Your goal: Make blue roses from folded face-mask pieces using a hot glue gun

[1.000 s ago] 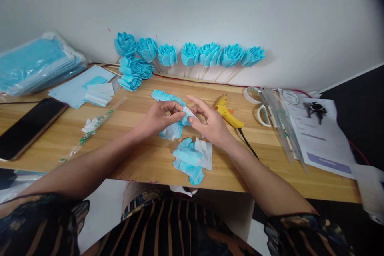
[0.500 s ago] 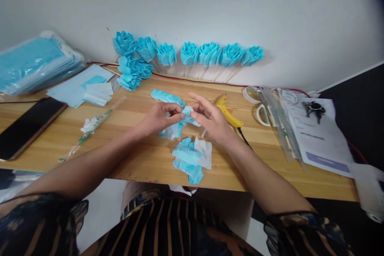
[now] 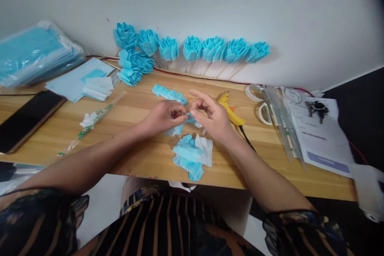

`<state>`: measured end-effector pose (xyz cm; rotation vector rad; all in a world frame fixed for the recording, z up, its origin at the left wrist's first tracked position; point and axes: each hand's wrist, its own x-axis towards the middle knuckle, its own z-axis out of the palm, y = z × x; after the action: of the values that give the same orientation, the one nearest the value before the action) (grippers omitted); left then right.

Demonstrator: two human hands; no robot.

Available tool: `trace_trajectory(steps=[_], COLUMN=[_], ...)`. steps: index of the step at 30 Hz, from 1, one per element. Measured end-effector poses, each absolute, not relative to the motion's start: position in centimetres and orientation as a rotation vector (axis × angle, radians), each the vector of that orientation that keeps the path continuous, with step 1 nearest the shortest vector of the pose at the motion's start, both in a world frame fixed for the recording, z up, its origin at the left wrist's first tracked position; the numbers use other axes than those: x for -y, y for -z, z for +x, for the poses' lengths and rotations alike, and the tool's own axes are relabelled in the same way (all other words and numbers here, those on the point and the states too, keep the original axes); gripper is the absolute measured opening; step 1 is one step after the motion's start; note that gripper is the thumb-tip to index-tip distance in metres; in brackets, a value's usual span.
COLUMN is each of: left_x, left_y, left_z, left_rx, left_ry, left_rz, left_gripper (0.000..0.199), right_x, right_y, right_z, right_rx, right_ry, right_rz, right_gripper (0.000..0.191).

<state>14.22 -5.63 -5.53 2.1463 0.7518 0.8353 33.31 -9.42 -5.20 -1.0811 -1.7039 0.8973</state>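
My left hand [image 3: 166,116] hovers over the middle of the desk, thumb and fingers pinched together. Facing it, my right hand [image 3: 213,118] also pinches thumb against fingertips. The fingertips nearly meet; whatever they hold is too small or hidden to make out. Just below them a light blue fabric piece [image 3: 193,120] shows in part, and another piece [image 3: 175,130] lies half under my left hand. A gathered blue strip [image 3: 168,93] lies beyond the hands. Nearer my body is a loose pile of crumpled blue and white fabric [image 3: 189,152].
Several blue fabric flowers [image 3: 192,49] on sticks lean on the wall. A yellow glue gun [image 3: 229,110] lies right of my right hand. Farther right are scissors [image 3: 264,114], keys [image 3: 317,108] and paper [image 3: 315,136]. Bagged blue sheets [image 3: 36,56] and a phone [image 3: 30,120] are at left.
The white and blue piece seen between my fingertips no longer shows there. My hands stay close together, fingertips still pinched. The camera view has shifted slightly.
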Motion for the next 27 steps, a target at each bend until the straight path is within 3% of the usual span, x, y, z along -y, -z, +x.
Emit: trace_trajectory(steps=[12, 18, 27], left_x=[4.5, 4.5, 4.7], left_y=[4.4, 4.5, 4.0], left_z=[13.4, 13.4, 13.4], left_rx=[-0.888, -0.819, -0.798], left_ry=[-0.916, -0.876, -0.849], left_rz=[1.545, 1.503, 1.591], left_gripper=[0.03, 0.033, 0.043], right_x=[8.5, 8.9, 8.7], right_y=[4.6, 4.5, 4.8], right_z=[35.5, 34.8, 34.8], right_rx=[1.668, 1.831, 1.897], right_ry=[-0.715, -0.581, -0.546], right_rz=[-1.103, -1.055, -0.996], right_gripper=[0.038, 0.018, 0.009])
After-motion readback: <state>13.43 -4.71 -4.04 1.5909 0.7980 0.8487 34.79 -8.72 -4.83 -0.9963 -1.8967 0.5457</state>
